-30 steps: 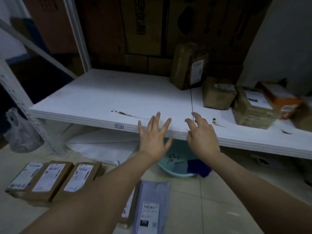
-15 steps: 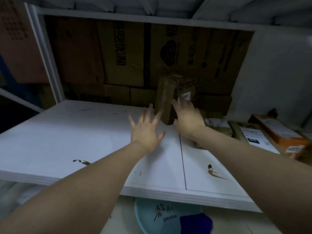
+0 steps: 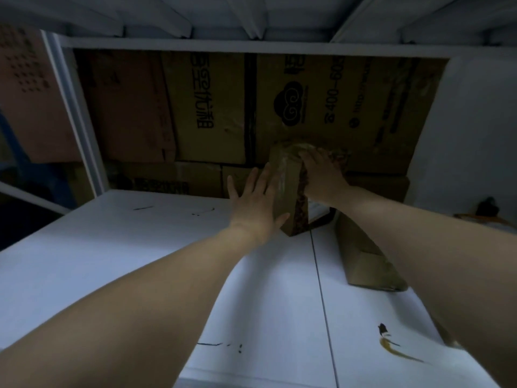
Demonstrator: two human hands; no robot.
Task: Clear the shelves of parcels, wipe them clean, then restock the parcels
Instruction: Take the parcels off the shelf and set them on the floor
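Two hands flank one upright parcel [image 3: 289, 203] at back of shelf [image 3: 140, 261]; left hand [image 3: 256, 203] flat, fingers straight, against its left face; right hand [image 3: 321, 175] curled over its top; long axis vertical, parcel between both palms.

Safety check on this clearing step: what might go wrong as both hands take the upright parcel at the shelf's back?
The left hand presses flat against the upright parcel while the right hand curls over its top; it may slip or topple. The right forearm passes above a lying parcel and might knock it.
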